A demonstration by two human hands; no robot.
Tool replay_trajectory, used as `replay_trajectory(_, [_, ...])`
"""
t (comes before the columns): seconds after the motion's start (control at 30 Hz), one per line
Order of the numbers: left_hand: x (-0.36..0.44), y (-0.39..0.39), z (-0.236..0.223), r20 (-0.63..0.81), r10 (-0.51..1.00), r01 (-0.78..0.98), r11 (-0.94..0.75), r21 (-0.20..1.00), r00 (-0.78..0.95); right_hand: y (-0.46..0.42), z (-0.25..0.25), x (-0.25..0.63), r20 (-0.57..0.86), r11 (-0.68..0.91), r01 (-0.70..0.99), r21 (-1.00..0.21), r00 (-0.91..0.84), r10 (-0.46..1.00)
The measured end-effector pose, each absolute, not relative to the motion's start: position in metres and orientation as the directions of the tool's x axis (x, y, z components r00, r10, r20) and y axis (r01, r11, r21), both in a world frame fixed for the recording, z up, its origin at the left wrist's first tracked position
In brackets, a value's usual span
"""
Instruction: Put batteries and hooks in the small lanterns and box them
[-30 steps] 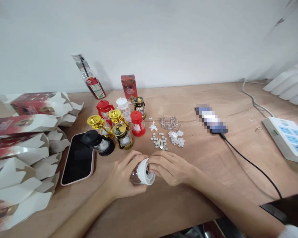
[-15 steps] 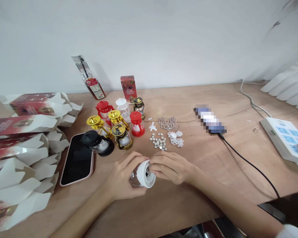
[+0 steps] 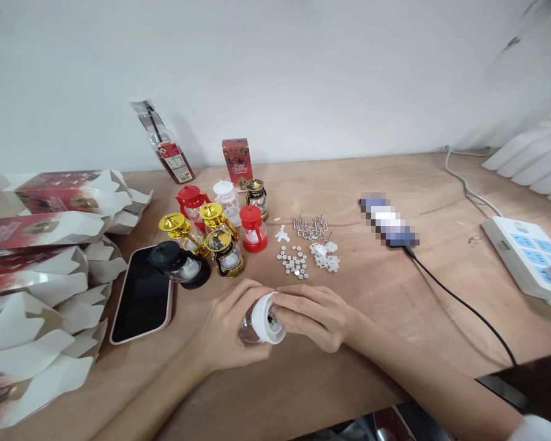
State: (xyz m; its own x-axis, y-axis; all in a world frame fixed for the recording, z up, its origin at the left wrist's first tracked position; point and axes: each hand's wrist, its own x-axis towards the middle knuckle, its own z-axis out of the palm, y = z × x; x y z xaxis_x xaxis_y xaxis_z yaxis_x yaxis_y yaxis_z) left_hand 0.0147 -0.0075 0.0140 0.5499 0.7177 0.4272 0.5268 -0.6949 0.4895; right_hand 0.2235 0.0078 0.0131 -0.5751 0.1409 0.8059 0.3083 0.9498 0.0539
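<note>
My left hand (image 3: 224,331) is wrapped around a small clear lantern with a white base (image 3: 262,318), tipped so its underside faces right and toward me. Dark and metal parts show inside the open base. My right hand (image 3: 316,315) has its fingers pinched together at the rim of that opening; whatever they hold is hidden. Just beyond the hands lie loose button cells (image 3: 292,263), white plastic pieces (image 3: 325,256) and bent metal wire handles (image 3: 311,226). Several finished-looking lanterns, among them a red lantern (image 3: 253,229) and a black lantern (image 3: 181,263), stand or lean together at the left.
Opened red gift boxes (image 3: 64,229) are stacked at the left, beside a phone (image 3: 140,300). A bottle (image 3: 174,160) and a small red box (image 3: 237,162) stand near the wall. At the right are a cabled phone (image 3: 388,223) and a power strip (image 3: 528,257).
My right hand has turned slightly, its fingers lying straighter across the base opening. The lantern in my left hand has shifted a little left and up.
</note>
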Motion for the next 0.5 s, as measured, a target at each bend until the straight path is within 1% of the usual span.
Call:
replay_trajectory(0.17, [0.0156, -0.0065, 0.0149, 0.433, 0.720, 0.524, -0.692, 0.496, 0.542, 0.0064, 0.0107, 0.2217, 0.811, 0.951, 0.305, 0.056, -0.569, 0.135])
replay_trajectory(0.37, [0.0174, -0.0078, 0.0152, 0.429, 0.711, 0.536, -0.702, 0.468, 0.557, 0.0094, 0.0117, 0.2212, 0.821, 0.947, 0.315, 0.055, -0.554, 0.137])
replay_trajectory(0.5, [0.0164, -0.0085, 0.0144, 0.418, 0.720, 0.514, -0.691, 0.508, 0.554, 0.0138, 0.0115, 0.2214, 0.840, 0.967, 0.254, 0.016, -0.528, 0.124])
